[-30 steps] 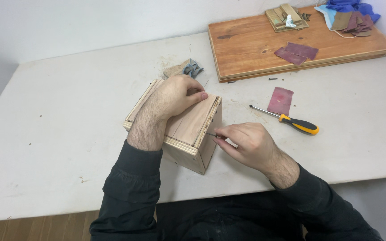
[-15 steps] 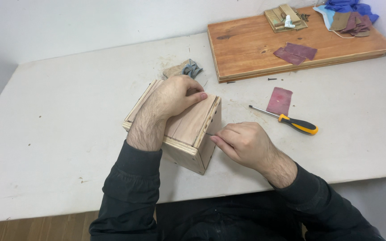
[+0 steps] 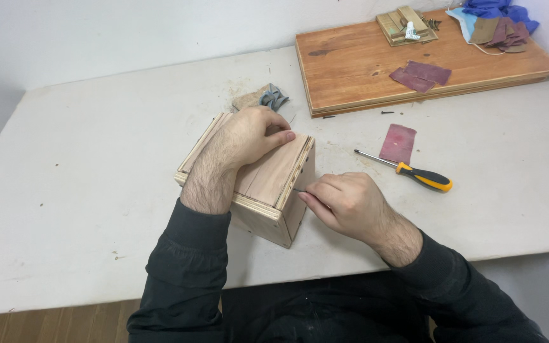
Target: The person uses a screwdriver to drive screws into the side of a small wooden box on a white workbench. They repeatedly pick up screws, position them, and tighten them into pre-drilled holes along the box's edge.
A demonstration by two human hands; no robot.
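A small square box of pale plywood planks (image 3: 268,184) sat on the white table, turned at an angle, its slatted top face up and a dark-dotted side wall facing right. A thin metal screw or nail (image 3: 299,189), barely visible, touched that side wall just under the top edge.

White table (image 3: 96,190) bears wooden box (image 3: 274,184), screwdriver (image 3: 414,174) (orange-handled), board (image 3: 363,70).
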